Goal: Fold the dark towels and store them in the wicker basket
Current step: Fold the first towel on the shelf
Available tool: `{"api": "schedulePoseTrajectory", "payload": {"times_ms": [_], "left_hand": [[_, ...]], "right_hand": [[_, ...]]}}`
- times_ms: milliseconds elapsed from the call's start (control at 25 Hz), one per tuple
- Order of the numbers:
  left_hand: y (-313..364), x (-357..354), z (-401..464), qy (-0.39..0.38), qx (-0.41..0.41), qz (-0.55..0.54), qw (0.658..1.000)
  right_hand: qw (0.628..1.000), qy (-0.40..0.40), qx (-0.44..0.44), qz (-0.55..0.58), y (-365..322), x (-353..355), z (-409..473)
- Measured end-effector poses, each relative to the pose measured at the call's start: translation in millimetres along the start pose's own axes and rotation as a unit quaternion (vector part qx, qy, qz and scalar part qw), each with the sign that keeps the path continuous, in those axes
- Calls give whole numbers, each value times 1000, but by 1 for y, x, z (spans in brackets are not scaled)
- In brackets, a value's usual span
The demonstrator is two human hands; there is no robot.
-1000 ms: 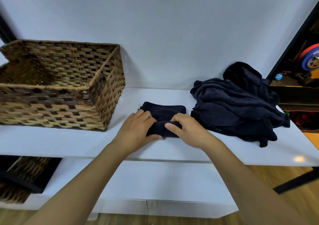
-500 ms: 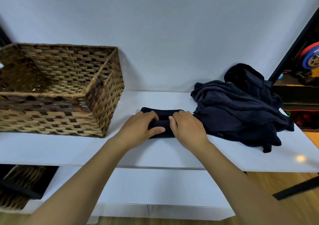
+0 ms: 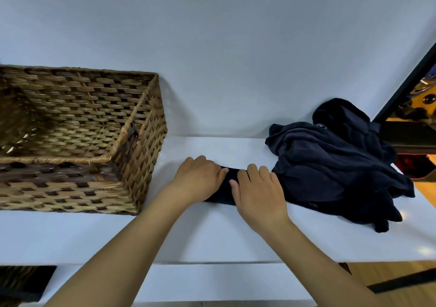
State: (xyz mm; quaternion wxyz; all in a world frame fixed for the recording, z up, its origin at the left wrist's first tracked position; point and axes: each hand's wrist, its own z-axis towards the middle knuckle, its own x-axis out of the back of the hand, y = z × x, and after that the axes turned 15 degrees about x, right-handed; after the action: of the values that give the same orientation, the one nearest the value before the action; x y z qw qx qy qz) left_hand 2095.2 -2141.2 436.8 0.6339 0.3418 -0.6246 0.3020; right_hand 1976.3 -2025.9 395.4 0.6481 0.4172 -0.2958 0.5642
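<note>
The folded dark towel lies on the white counter, mid-way along it, a narrow dark strip almost covered by both hands. The left hand lies over its left end, fingers stretched flat across the cloth, pressing, nothing clenched. The right hand does the same on the right end, fingers straight and laid on top; the two sets of fingertips nearly meet over the middle.

Just to the right, touching or nearly touching the right hand, sits the pile of dark towels, crumpled and heaped, spilling toward the counter's near-right edge. To the left stands the wicker basket, open-topped, its inside looking bare as far as can be seen, its right wall near the left hand with a strip of bare counter between. Behind everything rises a plain pale wall.

Bare counter runs in front of the hands to the near edge. A black post slants at far right, with blurred clutter beyond.
</note>
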Motion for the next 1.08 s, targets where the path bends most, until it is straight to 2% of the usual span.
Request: {"api": "schedulePoseTrajectory", "payload": {"times_ms": [120, 160, 200, 280, 360, 400, 440, 520, 560, 600, 680, 760, 800, 840, 880, 960, 1000, 1080], "left_hand": [[-5, 3, 19, -110, 16, -78, 991], [-7, 3, 23, -114, 21, -98, 988], [-7, 1, 25, -84, 16, -114, 990], [-5, -5, 22, 86, -24, -126, 988], [-1, -19, 5, 234, -91, -72, 965], [-1, -26, -5, 259, -110, -50, 958], [-3, -31, -13, 249, -123, -36, 960], [-10, -34, -23, 195, -124, -9, 973], [-13, -34, -24, 181, -124, 7, 976], [-14, -32, -24, 174, -127, 24, 976], [-6, -15, -26, 129, -115, 35, 984], [5, 2, -28, 63, -48, 9, 997], [12, 8, -32, 22, -4, -1, 1000], [18, 12, -36, -9, 34, -7, 999], [25, 15, -41, -29, 64, -14, 997], [37, 18, -52, -58, 109, -42, 991], [43, 19, -57, -84, 130, -81, 985], [50, 22, -70, -136, 172, -205, 954]], "right_hand": [[998, -5, -37, 48, 9, 0, 9], [995, -23, -55, 80, 12, 3, 17], [990, -55, -72, 109, 15, 6, 24], [973, -134, -89, 165, 24, 5, 33], [955, -168, -124, 213, 31, 5, 39], [941, -186, -149, 240, 35, 6, 43], [927, -206, -167, 266, 38, 7, 47], [910, -232, -171, 297, 38, 7, 50], [915, -234, -164, 286, 34, 9, 48], [931, -213, -150, 257, 29, 10, 44], [978, -90, -104, 160, 17, 9, 28], [995, 22, -63, 79, 11, 9, 5], [993, 66, -52, 88, 11, 8, -6], [984, 84, -47, 150, 10, 11, -14], [963, 81, -69, 249, 8, 15, -19], [869, 38, -171, 463, 5, 21, -27], [817, 26, -221, 532, 6, 23, -28], [741, 21, -293, 604, 11, 26, -27]]}}
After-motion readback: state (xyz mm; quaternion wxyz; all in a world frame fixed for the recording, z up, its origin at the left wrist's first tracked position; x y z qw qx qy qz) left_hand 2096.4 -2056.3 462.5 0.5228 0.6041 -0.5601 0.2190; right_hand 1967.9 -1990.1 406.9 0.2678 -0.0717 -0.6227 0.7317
